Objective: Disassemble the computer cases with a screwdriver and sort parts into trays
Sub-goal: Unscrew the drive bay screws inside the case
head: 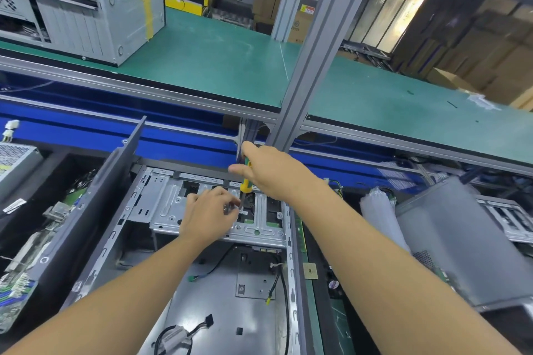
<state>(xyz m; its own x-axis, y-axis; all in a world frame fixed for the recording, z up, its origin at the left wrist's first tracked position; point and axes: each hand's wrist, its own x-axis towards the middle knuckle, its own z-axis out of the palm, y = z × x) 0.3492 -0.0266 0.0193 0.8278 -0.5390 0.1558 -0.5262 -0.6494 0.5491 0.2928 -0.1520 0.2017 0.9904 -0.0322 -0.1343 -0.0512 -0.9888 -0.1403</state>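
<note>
Green matting covers the upper shelf (pixel 219 60) of an aluminium-framed assembly line. A grey computer case (pixel 86 11) with a strip of yellow tape stands at the shelf's left end, and a slanting aluminium post (pixel 314 37) cuts through the middle. Behind the shelf the room is a storeroom, with cardboard boxes (pixel 504 49) stacked high on the right. A blue rail (pixel 184 135) runs under the shelf edge.

Below it on the worktop lies the open computer case (pixel 253 311). It rests on its side, with loose cables on its bare metal floor and a silver drive cage (pixel 167 204) across its far end. A dark grey side panel (pixel 115 196) stands tilted along the case's left edge. Left of that are circuit boards (pixel 17 282) and a power supply (pixel 14 158). Another grey case (pixel 450 239) lies to the right.

The right grip (pixel 268 173), a bare hand, is clamped round the top of a yellow-and-green screwdriver (pixel 246 185). The tool is held near upright with its tip down in an opening of the drive cage. The left grip (pixel 207 215) rests on the cage just beside the tip, fingers curled. Whether they pinch anything cannot be told.
</note>
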